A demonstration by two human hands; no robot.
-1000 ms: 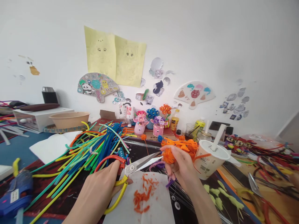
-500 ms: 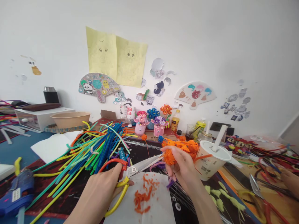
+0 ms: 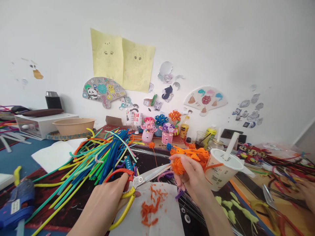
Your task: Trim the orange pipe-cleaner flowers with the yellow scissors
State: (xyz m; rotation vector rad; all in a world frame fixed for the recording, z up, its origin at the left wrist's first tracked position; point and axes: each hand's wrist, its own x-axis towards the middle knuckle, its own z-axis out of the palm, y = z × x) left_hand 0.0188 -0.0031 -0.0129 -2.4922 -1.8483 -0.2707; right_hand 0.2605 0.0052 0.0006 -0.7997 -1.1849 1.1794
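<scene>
One white sheet lies near in the middle, below one pair of scissors, its handles wrapped by the fingers of the left hand, its two blades pointing far and right. One lidded cup stands to the right, four potted flower bunches stand far, and one fuzzy orange ball sits pinched in the right hand's fingers, close to the blade tips.

Soft, bright light washes the white wall; shadows are faint, the edges look stretched.
</scene>
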